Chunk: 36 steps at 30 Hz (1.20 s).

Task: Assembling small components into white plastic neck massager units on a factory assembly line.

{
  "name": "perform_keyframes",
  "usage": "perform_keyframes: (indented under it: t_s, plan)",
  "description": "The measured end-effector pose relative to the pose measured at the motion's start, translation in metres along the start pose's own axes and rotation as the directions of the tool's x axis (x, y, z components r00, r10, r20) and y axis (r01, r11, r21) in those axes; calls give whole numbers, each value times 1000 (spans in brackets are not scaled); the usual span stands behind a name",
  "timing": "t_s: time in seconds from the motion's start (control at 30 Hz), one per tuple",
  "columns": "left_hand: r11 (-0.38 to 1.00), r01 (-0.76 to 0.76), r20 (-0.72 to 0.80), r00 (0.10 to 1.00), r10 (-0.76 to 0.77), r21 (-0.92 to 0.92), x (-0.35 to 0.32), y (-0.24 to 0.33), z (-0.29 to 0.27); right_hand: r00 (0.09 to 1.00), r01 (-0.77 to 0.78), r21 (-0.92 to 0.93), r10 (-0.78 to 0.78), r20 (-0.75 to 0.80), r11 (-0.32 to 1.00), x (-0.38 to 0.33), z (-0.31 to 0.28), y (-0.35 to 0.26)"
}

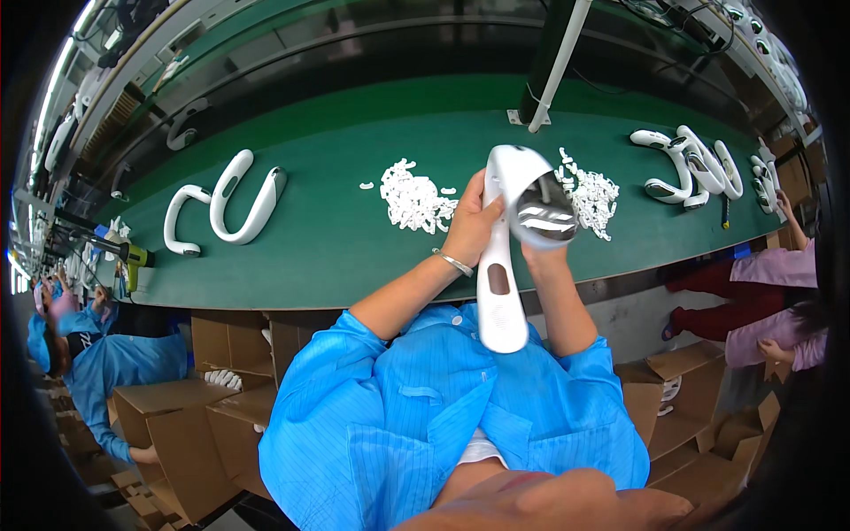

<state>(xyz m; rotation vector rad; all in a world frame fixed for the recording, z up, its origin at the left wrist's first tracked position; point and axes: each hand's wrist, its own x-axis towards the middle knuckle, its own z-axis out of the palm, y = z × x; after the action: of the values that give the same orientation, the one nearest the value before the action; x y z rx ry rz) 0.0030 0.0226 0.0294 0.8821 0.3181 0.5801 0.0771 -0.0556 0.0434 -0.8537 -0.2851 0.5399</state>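
Note:
In front of my chest I hold a white U-shaped neckband device (503, 310), its long arm with a dark oval inset pointing down toward me. Its other arm, with a glossy dark panel, is smeared by motion. My left hand (475, 221) is closed round the device from the left, thumb on its front. Against the dark-panelled end is my right hand (544, 255), whose fingers are mostly hidden behind it. Beyond my hands lie two piles of small white plastic pieces, a left pile (412, 196) and a right pile (595, 202).
More U-shaped devices lie on the green table (332, 257), a pair (248, 208) at left and several (699, 168) at right. A post (549, 71) rises behind. A green power tool (135, 257) and cardboard boxes (181, 434) are at left. Co-workers are on both sides.

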Motion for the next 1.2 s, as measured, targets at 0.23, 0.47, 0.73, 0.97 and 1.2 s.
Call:
perform_keyframes:
  t_s: [0.23, 0.47, 0.73, 0.97, 1.2]
  plan:
    - [984, 113, -29, 993, -110, 134, -4, -6, -1, 999, 32, -348, -35, -1, 937, 2, 5, -2]
    - [989, 133, 38, 990, -136, 71, -8, -1, -2, 997, 42, -495, -2, 81, 868, 6, 10, -13]
    - [973, -7, 35, 999, -1, 230, -8, -6, -3, 971, 185, -547, -67, 228, 817, 12, -3, -12]
    - [932, -116, 70, 993, 98, 344, -7, -6, -9, 965, -100, -226, 150, 215, 969, 24, -47, 7]
    - [830, -196, 66, 980, 190, 522, -1, -12, -16, 996, 5, -347, 28, 88, 938, 15, -16, 16]
